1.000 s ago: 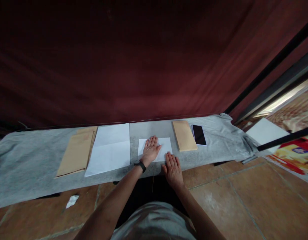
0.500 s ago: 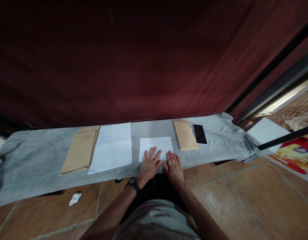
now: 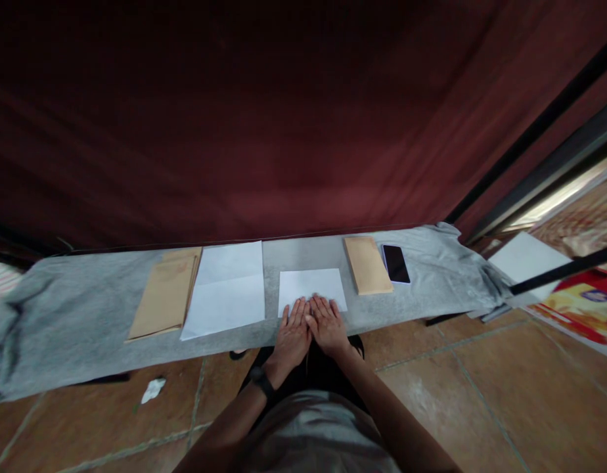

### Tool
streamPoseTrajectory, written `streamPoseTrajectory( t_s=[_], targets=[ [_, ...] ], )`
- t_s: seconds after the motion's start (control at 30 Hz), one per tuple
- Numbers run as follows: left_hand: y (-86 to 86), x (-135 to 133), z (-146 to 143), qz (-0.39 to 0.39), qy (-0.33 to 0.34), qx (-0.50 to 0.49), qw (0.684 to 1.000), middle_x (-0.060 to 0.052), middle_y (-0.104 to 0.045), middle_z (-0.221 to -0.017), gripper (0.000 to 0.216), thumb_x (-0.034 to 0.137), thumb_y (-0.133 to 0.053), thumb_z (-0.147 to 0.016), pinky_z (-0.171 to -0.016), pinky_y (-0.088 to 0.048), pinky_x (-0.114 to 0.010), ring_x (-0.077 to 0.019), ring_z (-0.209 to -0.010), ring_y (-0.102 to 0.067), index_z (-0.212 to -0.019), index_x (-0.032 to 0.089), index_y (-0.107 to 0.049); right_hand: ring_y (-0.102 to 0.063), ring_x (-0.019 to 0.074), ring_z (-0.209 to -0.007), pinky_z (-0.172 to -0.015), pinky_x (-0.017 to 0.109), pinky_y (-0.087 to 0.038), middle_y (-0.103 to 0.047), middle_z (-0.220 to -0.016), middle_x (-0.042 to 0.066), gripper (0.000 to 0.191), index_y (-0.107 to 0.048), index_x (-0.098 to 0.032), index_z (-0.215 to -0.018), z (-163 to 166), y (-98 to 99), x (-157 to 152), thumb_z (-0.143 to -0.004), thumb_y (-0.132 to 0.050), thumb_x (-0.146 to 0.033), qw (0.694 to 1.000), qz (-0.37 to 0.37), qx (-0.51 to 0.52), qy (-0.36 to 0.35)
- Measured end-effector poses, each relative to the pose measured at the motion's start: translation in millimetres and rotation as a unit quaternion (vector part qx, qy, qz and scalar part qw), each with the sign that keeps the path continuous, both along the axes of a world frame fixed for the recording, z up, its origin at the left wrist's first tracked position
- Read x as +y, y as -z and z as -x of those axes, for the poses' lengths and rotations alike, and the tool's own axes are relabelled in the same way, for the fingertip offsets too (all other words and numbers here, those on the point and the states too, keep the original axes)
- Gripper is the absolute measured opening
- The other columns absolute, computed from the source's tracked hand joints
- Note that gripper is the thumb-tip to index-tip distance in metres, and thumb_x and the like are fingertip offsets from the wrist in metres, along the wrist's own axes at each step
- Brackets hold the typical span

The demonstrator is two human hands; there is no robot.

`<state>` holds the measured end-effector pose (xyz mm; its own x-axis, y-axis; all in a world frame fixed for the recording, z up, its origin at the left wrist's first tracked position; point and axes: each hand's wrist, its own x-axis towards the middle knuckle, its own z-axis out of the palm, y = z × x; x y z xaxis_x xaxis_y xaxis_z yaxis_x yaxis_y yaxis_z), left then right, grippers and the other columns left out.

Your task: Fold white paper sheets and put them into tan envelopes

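A small white sheet of paper (image 3: 311,282), perhaps folded, lies on the grey cloth-covered bench (image 3: 303,253) in front of me. My left hand (image 3: 292,335) rests flat on its near edge, fingers stretched out, with a dark watch on the wrist. Beside it, touching at the fingers, my right hand (image 3: 327,325) also lies flat on the near part of the paper. Both palms cover the middle of that near edge. To the left is a larger stack of white paper (image 3: 227,289) with a crease across it.
Brown envelopes (image 3: 165,292) lie at the left of the white stack. On the right are a smaller brown packet (image 3: 367,265) and a phone (image 3: 396,264). A dark red curtain (image 3: 284,131) hangs behind the bench. A crumpled tissue (image 3: 153,389) lies on the tiled floor.
My right hand has moved left and now meets my left hand at the middle of the paper's near edge. The left hand has shifted slightly toward me. The paper stays flat.
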<state>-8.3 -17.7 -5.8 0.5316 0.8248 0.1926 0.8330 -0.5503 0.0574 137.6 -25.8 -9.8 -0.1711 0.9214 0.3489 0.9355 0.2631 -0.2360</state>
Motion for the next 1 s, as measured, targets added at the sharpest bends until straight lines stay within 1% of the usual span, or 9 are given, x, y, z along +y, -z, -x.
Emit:
streamPoseTrajectory(
  t_s=[0.07,0.23,0.33,0.43,0.53,0.63,0.73,0.87,1.0],
  targets=[
    [2.3,-1,2,-0.002,-0.016,-0.007,1.0,-0.017,-0.037,-0.159,0.058,0.021,-0.031,-0.099,-0.124,-0.025,-0.049,-0.0245,-0.152,-0.026,-0.156,0.007,-0.03,-0.044,0.0247,-0.142,-0.121,0.047,-0.027,-0.048,-0.153,0.011,0.052,-0.043,-0.015,-0.152,0,3.4,-1,-0.106,-0.037,-0.04,1.0,-0.01,-0.005,0.007],
    [3.4,-7,12,-0.005,-0.065,-0.033,0.997,-0.022,-0.032,-0.16,0.062,0.035,-0.036,-0.102,-0.123,-0.029,-0.048,-0.0287,-0.152,-0.024,-0.153,0.0,-0.031,-0.04,0.0274,-0.145,-0.12,0.046,-0.028,-0.043,-0.155,0.016,0.058,-0.036,-0.01,-0.154,-20,8.2,-7,-0.105,-0.039,-0.041,0.998,-0.04,-0.022,0.044],
    [3.9,-11,18,-0.01,-0.09,-0.047,0.995,-0.024,-0.032,-0.16,0.064,0.036,-0.036,-0.102,-0.122,-0.03,-0.049,-0.0307,-0.151,-0.025,-0.154,-0.001,-0.029,-0.038,0.0281,-0.145,-0.119,0.047,-0.03,-0.042,-0.156,0.018,0.06,-0.032,-0.008,-0.156,-32,9.6,-10,-0.106,-0.038,-0.04,0.997,-0.046,-0.03,0.053],
    [3.4,-8,17,-0.021,-0.11,-0.059,0.992,-0.026,-0.033,-0.158,0.065,0.035,-0.034,-0.102,-0.122,-0.03,-0.053,-0.0325,-0.151,-0.026,-0.155,-0.001,-0.025,-0.039,0.0285,-0.145,-0.118,0.048,-0.032,-0.04,-0.157,0.019,0.061,-0.028,-0.008,-0.157,-37,11.6,-11,-0.106,-0.037,-0.04,0.997,-0.047,-0.03,0.053],
    [-0.7,7,3,-0.016,-0.097,-0.065,0.993,-0.024,-0.033,-0.159,0.063,0.032,-0.031,-0.102,-0.122,-0.029,-0.052,-0.0305,-0.151,-0.026,-0.156,0.001,-0.023,-0.039,0.0292,-0.145,-0.118,0.048,-0.032,-0.041,-0.156,0.019,0.062,-0.029,-0.008,-0.157,-35,13.4,-11,-0.105,-0.038,-0.041,0.997,-0.046,-0.027,0.059],
    [-6.7,33,-18,0.018,-0.074,-0.058,0.995,-0.022,-0.032,-0.16,0.061,0.032,-0.029,-0.103,-0.123,-0.028,-0.048,-0.0283,-0.152,-0.025,-0.155,0.001,-0.028,-0.04,0.0296,-0.144,-0.118,0.048,-0.031,-0.043,-0.155,0.019,0.06,-0.033,-0.008,-0.155,-33,14.0,-10,-0.105,-0.038,-0.04,0.997,-0.038,-0.029,0.065],
    [-9.7,60,-31,0.055,-0.071,-0.045,0.995,-0.021,-0.032,-0.161,0.06,0.033,-0.028,-0.103,-0.124,-0.027,-0.045,-0.0272,-0.152,-0.025,-0.153,0.0,-0.031,-0.041,0.0294,-0.144,-0.118,0.048,-0.031,-0.043,-0.155,0.019,0.06,-0.035,-0.007,-0.154,-33,13.7,-10,-0.105,-0.039,-0.041,0.997,-0.031,-0.032,0.071],
    [-5.3,81,-28,0.057,-0.094,-0.029,0.993,-0.018,-0.031,-0.162,0.06,0.034,-0.026,-0.103,-0.125,-0.022,-0.045,-0.0264,-0.153,-0.022,-0.154,0.002,-0.031,-0.041,0.0289,-0.144,-0.118,0.047,-0.03,-0.043,-0.155,0.019,0.059,-0.035,-0.006,-0.154,-33,12.0,-11,-0.105,-0.04,-0.04,0.997,-0.028,-0.033,0.068],
    [1.5,83,-19,0.043,-0.116,-0.018,0.992,-0.017,-0.028,-0.163,0.061,0.034,-0.027,-0.103,-0.125,-0.02,-0.044,-0.0259,-0.154,-0.02,-0.156,0.004,-0.029,-0.044,0.0296,-0.141,-0.119,0.049,-0.028,-0.046,-0.153,0.019,0.055,-0.044,-0.005,-0.149,-31,5.2,-8,-0.105,-0.039,-0.038,0.996,-0.012,-0.013,0.082]
  ],
)
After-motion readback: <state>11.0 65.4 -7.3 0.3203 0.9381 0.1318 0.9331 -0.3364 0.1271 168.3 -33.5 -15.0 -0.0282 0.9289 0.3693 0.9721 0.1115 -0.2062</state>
